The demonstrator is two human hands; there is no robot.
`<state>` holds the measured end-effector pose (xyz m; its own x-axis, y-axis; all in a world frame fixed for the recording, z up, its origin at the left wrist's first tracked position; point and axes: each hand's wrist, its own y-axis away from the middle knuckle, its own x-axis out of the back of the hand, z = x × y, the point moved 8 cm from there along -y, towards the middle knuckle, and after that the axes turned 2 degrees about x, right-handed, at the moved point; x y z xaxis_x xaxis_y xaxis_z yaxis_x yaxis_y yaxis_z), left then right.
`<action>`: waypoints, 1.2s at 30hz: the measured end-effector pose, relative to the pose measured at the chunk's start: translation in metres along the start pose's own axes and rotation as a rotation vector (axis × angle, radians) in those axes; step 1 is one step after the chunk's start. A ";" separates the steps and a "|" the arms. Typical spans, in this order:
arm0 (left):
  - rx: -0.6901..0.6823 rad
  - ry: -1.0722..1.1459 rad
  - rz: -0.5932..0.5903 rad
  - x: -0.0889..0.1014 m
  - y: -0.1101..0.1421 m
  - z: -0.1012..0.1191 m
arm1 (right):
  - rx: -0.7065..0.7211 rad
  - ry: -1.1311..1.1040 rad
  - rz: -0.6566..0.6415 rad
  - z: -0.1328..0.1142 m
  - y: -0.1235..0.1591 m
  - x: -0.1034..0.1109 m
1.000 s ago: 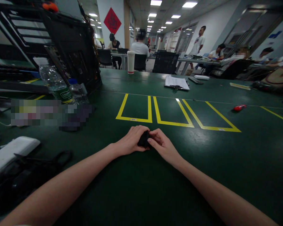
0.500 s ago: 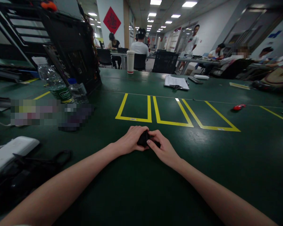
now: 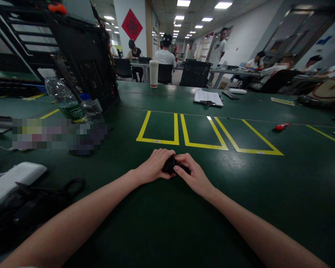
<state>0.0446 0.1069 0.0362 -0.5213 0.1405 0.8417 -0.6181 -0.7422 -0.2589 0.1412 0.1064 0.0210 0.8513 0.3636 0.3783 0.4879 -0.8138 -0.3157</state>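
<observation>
A small black object [image 3: 169,165] is between my hands, low over the dark green table [image 3: 167,216]; its kind cannot be made out. My left hand [image 3: 156,163] wraps round its left side, fingers over the far edge and thumb beneath. From the right, my right hand [image 3: 194,173] pinches it, with thumb and fingertips at its right edge. The fingers hide much of the object. Beyond the hands, yellow tape outlines [image 3: 158,141] mark the table top.
At left stand clear plastic bottles [image 3: 72,108] beside a black frame [image 3: 92,70], with a white power strip [image 3: 19,182] and black cables [image 3: 30,208] nearer. Farther off are a white cup [image 3: 154,74], a clipboard [image 3: 208,97] and a red object [image 3: 282,127]. Several people sit behind.
Both hands keep nearly the same hold on the black object. In the background, a standing person has shifted left.
</observation>
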 end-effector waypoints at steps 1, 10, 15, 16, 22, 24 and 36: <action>0.001 0.000 0.001 0.000 0.000 0.000 | -0.021 -0.028 0.002 0.001 -0.001 -0.001; -0.009 -0.012 -0.010 0.000 0.000 0.001 | -0.089 0.046 -0.074 0.004 -0.001 -0.003; -0.004 -0.012 -0.010 -0.001 0.001 0.000 | 0.000 0.048 -0.053 -0.002 0.000 -0.001; -0.003 -0.012 -0.009 -0.001 0.001 0.000 | -0.010 0.020 -0.047 -0.001 0.000 -0.001; -0.005 -0.006 -0.005 0.000 0.000 0.000 | -0.098 -0.099 -0.006 0.007 -0.004 -0.002; -0.004 -0.010 -0.005 0.000 0.000 0.000 | -0.125 -0.080 -0.009 0.008 -0.004 -0.002; 0.001 0.005 0.000 0.000 0.001 -0.001 | -0.006 0.106 0.008 -0.004 -0.001 0.000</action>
<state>0.0437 0.1069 0.0361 -0.5239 0.1436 0.8396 -0.6177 -0.7427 -0.2584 0.1397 0.1051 0.0250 0.8301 0.3072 0.4653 0.4794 -0.8193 -0.3145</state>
